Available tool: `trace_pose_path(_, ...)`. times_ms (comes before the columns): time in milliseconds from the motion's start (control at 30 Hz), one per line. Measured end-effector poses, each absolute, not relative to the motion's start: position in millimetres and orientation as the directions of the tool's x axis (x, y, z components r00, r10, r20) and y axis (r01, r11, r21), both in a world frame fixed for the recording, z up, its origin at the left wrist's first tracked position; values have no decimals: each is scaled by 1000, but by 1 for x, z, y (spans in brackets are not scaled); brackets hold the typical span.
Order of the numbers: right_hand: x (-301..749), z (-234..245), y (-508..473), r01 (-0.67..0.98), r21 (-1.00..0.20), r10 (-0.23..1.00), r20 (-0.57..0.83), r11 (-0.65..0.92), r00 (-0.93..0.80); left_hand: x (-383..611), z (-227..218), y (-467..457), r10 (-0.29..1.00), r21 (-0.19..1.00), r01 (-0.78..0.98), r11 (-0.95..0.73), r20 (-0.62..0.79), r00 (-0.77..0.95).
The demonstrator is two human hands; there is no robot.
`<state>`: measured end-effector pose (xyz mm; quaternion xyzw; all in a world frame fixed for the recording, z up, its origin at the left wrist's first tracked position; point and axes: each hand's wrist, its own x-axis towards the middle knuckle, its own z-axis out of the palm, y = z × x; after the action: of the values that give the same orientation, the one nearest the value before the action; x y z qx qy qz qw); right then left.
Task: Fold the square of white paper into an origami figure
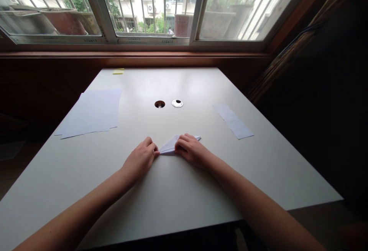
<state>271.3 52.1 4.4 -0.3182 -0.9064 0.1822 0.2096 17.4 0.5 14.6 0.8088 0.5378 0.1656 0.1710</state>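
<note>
A folded piece of white paper (169, 146) lies on the white table, narrowing to a point at its left end. My left hand (143, 154) pinches that left tip between thumb and fingers. Over the paper's right half rests my right hand (192, 150), its fingers curled and closed on the lower edge. Part of the paper is hidden beneath the right hand, and its other end sticks out beyond the knuckles to the right.
Loose white sheets (96, 113) lie at the left of the table (184, 201). Paper strips (233, 121) lie at the right. A yellow sticky-note pad (118, 71) sits by the far edge. A round cable hole (160, 104) has its cover (177, 103) beside it.
</note>
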Motion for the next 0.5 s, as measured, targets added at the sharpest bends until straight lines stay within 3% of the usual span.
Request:
trace_pose_path(233,272,4,53,501,-482,661,250,719,-708,3,21,8,945,550,787,-280,13,328)
trace_pose_path(500,271,6,52,510,-483,666,230,711,-710,-1,27,12,923,657,684,-318,49,382)
